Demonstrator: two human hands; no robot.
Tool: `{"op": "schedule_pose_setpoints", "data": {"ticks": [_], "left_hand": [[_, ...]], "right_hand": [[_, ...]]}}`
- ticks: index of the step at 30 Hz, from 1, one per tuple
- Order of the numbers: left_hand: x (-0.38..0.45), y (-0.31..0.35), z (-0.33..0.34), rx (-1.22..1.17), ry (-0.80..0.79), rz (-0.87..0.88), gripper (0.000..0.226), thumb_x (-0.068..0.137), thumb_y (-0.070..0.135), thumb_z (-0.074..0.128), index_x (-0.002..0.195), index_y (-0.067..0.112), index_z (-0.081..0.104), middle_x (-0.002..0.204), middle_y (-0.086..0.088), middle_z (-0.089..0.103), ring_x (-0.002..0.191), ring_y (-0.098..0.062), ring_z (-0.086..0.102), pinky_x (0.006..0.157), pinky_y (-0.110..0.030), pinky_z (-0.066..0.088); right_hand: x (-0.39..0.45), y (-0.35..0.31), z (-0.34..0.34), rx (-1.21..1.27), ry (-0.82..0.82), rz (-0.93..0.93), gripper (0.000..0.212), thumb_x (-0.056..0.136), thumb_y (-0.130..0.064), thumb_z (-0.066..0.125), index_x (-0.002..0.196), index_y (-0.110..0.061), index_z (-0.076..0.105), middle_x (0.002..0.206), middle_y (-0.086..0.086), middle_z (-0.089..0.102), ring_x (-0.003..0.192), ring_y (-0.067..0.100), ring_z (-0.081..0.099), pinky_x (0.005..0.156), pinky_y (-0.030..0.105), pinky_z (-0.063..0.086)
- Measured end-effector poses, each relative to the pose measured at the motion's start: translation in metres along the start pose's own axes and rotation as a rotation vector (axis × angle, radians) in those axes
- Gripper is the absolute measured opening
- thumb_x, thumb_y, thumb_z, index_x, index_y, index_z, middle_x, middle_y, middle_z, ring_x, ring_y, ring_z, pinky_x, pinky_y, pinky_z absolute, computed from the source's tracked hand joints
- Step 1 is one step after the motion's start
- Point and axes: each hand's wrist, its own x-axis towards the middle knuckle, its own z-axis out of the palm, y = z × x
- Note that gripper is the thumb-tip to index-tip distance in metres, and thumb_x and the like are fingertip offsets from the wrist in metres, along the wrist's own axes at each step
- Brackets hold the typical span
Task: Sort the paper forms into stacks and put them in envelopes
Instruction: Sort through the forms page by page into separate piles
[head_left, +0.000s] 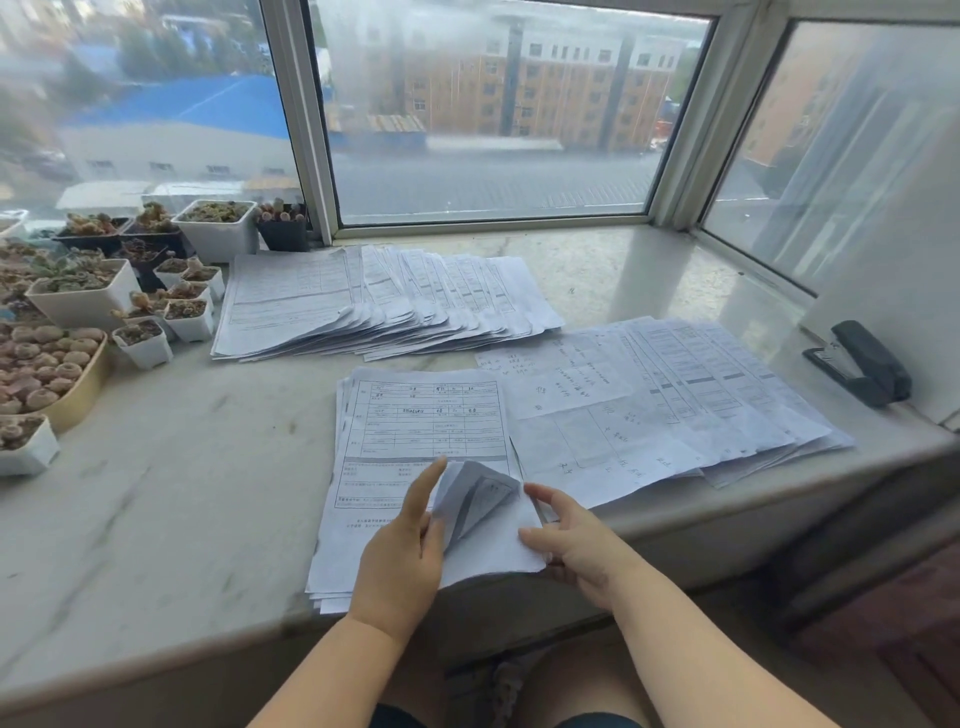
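Watching from the head camera, I note both hands at the nearest stack of forms (415, 457), which lies at the front edge of the marble sill (182, 467). Left hand (402, 551) rests on the stack, fingers extended, lifting a curled lower corner of the top sheets (478, 499). Right hand (576, 545) pinches the right edge of those same sheets, thumb over. Just right of the stack, a fanned spread of forms (675, 395). Farther back, a second fanned row of forms (384, 301). Black stapler (860, 364) far right; small plant pots (98, 296) far left, by the window (493, 104).
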Motion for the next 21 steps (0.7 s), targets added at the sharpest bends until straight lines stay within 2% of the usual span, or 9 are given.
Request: {"op": "schedule_pose_setpoints", "data": {"ticks": [2,4,6,7,10,13,16,18,21], "left_hand": [[-0.003,-0.002,0.001,0.028,-0.021,0.028,0.058,0.093,0.009,0.050,0.129,0.052,0.037,0.070,0.017,0.060,0.053,-0.008,0.052,0.053,-0.020,0.042],[-0.006,-0.003,0.001,0.038,-0.055,0.050,0.039,0.088,0.014,0.054,0.113,0.045,0.054,0.081,0.020,0.065,0.064,-0.005,0.058,0.061,-0.014,0.043],[-0.006,-0.003,-0.001,0.052,-0.112,0.059,0.016,0.082,0.037,0.056,0.096,0.037,0.065,0.086,0.022,0.066,0.078,0.000,0.059,0.069,-0.009,0.040],[-0.006,-0.003,-0.002,0.071,-0.140,0.069,0.023,0.079,0.051,0.056,0.092,0.035,0.067,0.088,0.023,0.065,0.081,0.002,0.058,0.070,-0.006,0.038],[-0.004,-0.006,-0.003,0.084,-0.177,0.094,0.032,0.078,0.060,0.057,0.095,0.035,0.069,0.089,0.024,0.065,0.083,0.002,0.058,0.071,-0.009,0.039],[-0.002,-0.006,-0.001,-0.015,-0.071,0.028,0.036,0.084,0.057,0.044,0.093,0.031,0.067,0.069,0.019,0.061,0.066,-0.003,0.056,0.061,-0.018,0.041],[0.001,-0.003,0.001,-0.042,0.039,-0.053,0.023,0.094,0.037,0.046,0.115,0.030,0.051,0.052,0.013,0.046,0.050,-0.009,0.045,0.048,-0.018,0.029],[0.002,-0.001,0.000,-0.018,0.023,-0.025,0.044,0.095,0.022,0.047,0.131,0.044,0.033,0.046,0.011,0.038,0.046,-0.010,0.042,0.046,-0.017,0.029],[-0.003,0.001,-0.005,0.004,-0.027,0.033,0.051,0.089,0.028,0.042,0.133,0.054,0.034,0.063,0.030,0.054,0.055,-0.001,0.052,0.055,-0.009,0.038]], "right_hand": [[0.005,0.001,0.005,-0.036,0.076,-0.022,0.052,0.085,-0.009,0.070,0.129,-0.030,0.052,0.112,0.006,0.069,0.093,0.020,0.070,0.078,0.030,0.055],[0.009,0.001,0.010,-0.036,0.145,-0.036,0.053,0.079,-0.013,0.075,0.125,-0.030,0.055,0.119,0.004,0.065,0.100,0.023,0.068,0.085,0.036,0.057],[0.011,0.002,0.013,-0.039,0.192,-0.048,0.051,0.075,-0.017,0.079,0.118,-0.032,0.058,0.120,0.003,0.063,0.101,0.024,0.067,0.088,0.041,0.057],[0.011,0.001,0.015,-0.043,0.202,-0.053,0.050,0.075,-0.017,0.080,0.117,-0.032,0.058,0.120,0.002,0.062,0.102,0.023,0.067,0.088,0.041,0.057],[0.011,-0.001,0.016,-0.063,0.204,-0.058,0.047,0.077,-0.019,0.080,0.117,-0.031,0.058,0.123,0.000,0.061,0.104,0.021,0.065,0.087,0.038,0.057],[0.002,-0.004,0.008,-0.023,0.100,-0.027,0.047,0.086,-0.010,0.069,0.127,-0.028,0.054,0.119,0.002,0.066,0.096,0.019,0.067,0.076,0.029,0.057],[-0.003,-0.003,0.001,0.043,-0.037,0.007,0.056,0.089,-0.001,0.063,0.132,-0.032,0.046,0.110,0.010,0.072,0.090,0.023,0.070,0.081,0.035,0.056],[0.001,-0.001,0.002,0.003,0.003,-0.012,0.059,0.087,-0.001,0.065,0.136,-0.029,0.046,0.110,0.008,0.073,0.093,0.022,0.071,0.082,0.033,0.055],[0.006,0.000,0.009,0.012,0.099,-0.053,0.069,0.080,-0.004,0.074,0.141,-0.022,0.047,0.119,0.003,0.069,0.103,0.020,0.068,0.093,0.035,0.054]]}}
